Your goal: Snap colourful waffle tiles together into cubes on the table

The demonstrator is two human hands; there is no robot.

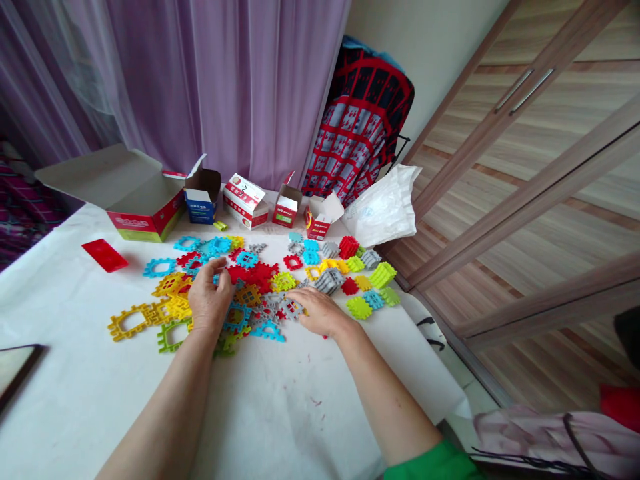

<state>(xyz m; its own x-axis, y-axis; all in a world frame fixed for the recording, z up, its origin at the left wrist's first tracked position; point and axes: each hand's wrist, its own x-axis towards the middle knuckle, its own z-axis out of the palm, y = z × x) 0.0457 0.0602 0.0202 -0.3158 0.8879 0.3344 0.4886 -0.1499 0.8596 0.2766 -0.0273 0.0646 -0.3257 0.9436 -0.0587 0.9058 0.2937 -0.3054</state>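
A heap of flat, toothed plastic building pieces (250,280) in blue, red, yellow, green and grey covers the middle of a white table (280,413). My left hand (209,299) rests on the heap's left part, fingers curled and pinching at a blue piece (216,280). My right hand (320,310) lies palm down on the heap's right part, fingers stretched toward grey pieces (287,305). A yellow frame piece (131,321) and a green one (173,333) lie to the left of my left hand.
Several small open cardboard boxes (245,200) and a large open box (127,190) stand at the table's far edge. A red flat lid (105,255) lies at left, a white plastic bag (385,210) at far right. A dark tablet (15,370) sits at the left edge. Purple curtains hang behind.
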